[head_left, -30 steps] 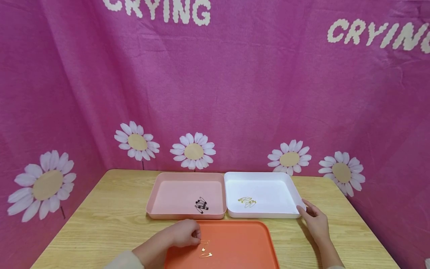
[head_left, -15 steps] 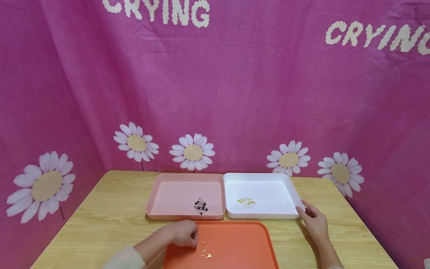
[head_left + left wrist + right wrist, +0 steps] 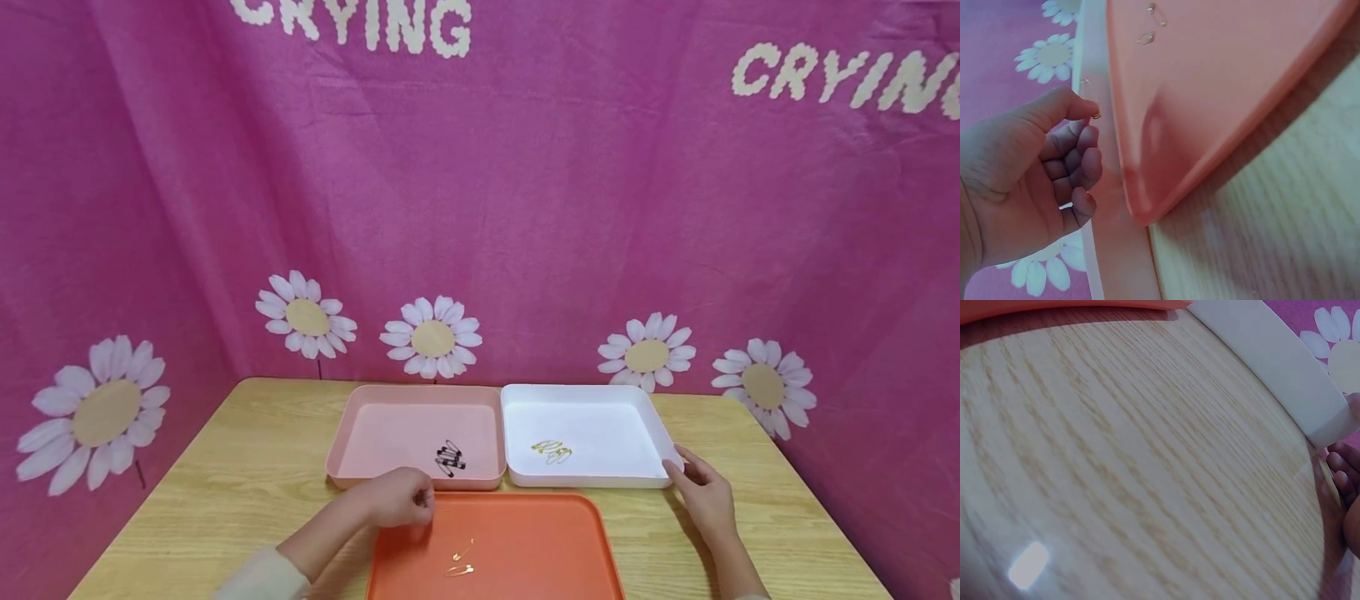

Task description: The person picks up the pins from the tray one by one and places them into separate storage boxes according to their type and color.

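Observation:
My left hand (image 3: pixel 402 497) is over the left back part of the orange tray (image 3: pixel 540 533), near the pink tray's front edge. Between thumb and index finger it pinches a gold safety pin (image 3: pixel 1096 115), whose thin loop sticks up past the fingertips in the left wrist view. Two more gold safety pins lie on the orange tray, one of them a closed pin (image 3: pixel 461 571). My right hand (image 3: pixel 707 497) holds the front right corner of the white tray (image 3: pixel 585 481), thumb at the rim and fingers around the outside.
Several black safety pins (image 3: pixel 450 458) lie in the pink tray (image 3: pixel 416 483), at its right front. Several gold safety pins (image 3: pixel 552 451) lie in the white tray beside it. The wooden table (image 3: pixel 225 492) backs onto a pink flowered cloth (image 3: pixel 540 208).
My left hand has lifted a gold safety pin off the orange tray and moved left and back toward the pink tray. My right hand has stayed at the white tray's corner.

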Tool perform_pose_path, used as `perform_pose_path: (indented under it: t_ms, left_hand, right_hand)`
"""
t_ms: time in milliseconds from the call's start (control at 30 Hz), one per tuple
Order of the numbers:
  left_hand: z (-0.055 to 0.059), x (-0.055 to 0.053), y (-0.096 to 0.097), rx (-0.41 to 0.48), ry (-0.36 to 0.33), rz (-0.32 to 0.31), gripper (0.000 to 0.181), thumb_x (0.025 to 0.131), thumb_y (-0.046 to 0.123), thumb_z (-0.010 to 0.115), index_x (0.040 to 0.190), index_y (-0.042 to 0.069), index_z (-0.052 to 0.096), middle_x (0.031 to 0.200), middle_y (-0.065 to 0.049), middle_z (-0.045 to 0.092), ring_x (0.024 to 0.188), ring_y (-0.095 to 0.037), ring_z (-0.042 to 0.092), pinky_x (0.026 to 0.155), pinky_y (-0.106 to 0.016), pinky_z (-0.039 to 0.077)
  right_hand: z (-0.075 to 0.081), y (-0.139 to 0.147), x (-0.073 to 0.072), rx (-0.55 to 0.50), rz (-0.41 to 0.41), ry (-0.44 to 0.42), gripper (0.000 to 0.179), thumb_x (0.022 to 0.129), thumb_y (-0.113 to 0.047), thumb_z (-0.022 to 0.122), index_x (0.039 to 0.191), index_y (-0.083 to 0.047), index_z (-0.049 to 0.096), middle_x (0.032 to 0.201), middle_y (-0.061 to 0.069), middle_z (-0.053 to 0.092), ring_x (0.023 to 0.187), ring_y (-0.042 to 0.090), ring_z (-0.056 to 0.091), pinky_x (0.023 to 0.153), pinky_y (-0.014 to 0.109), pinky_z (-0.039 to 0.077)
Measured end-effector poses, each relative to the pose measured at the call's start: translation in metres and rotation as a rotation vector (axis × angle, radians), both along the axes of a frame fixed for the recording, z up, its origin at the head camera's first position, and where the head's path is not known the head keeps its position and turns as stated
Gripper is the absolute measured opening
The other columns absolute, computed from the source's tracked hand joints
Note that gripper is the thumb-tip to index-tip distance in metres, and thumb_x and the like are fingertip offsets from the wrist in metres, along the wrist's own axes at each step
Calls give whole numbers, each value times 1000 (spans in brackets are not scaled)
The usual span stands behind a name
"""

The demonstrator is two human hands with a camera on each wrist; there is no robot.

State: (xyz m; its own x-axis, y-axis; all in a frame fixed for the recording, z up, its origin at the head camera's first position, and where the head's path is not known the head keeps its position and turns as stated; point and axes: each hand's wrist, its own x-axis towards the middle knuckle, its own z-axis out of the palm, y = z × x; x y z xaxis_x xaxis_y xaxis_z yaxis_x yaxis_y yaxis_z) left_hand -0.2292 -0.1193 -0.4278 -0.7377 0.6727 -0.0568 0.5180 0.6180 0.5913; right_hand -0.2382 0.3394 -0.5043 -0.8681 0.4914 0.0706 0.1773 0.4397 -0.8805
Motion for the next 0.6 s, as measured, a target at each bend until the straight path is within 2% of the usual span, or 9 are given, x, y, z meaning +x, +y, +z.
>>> perform_pose_path:
  t_ms: [100, 333, 467, 600]
  left_hand:
    - [3, -3, 0, 60, -17, 18, 5, 76, 4, 61, 72, 8, 60, 67, 9, 51, 63, 0, 43, 62, -18, 39]
    - [7, -10, 2, 120, -9, 74, 3, 79, 8, 62, 76, 8, 61, 70, 7, 51, 67, -3, 46, 65, -19, 40]
    - [8, -13, 7, 171, 3, 94, 5, 80, 9, 63, 79, 4, 62, 73, 4, 53, 68, -4, 47, 64, -19, 41]
    - [7, -18, 14, 204, 6, 126, 4, 82, 9, 63, 80, 5, 62, 73, 4, 53, 68, -6, 47, 65, -19, 41]
  right_hand:
    - [0, 0, 0, -4, -4, 9, 55, 83, -43, 67, 128, -12, 58, 76, -25, 50, 75, -7, 45, 65, 11, 39]
    - [-1, 0, 0, -1, -1, -16, 57, 83, -46, 66, 129, -14, 57, 81, -23, 50, 78, -6, 45, 66, 10, 39]
    - [0, 1, 1, -6, 8, 4, 55, 83, -44, 66, 128, -13, 58, 78, -26, 50, 76, -7, 45, 65, 10, 39]
    - [0, 1, 1, -6, 9, 13, 54, 83, -42, 66, 128, -13, 58, 76, -28, 49, 75, -9, 45, 65, 10, 39]
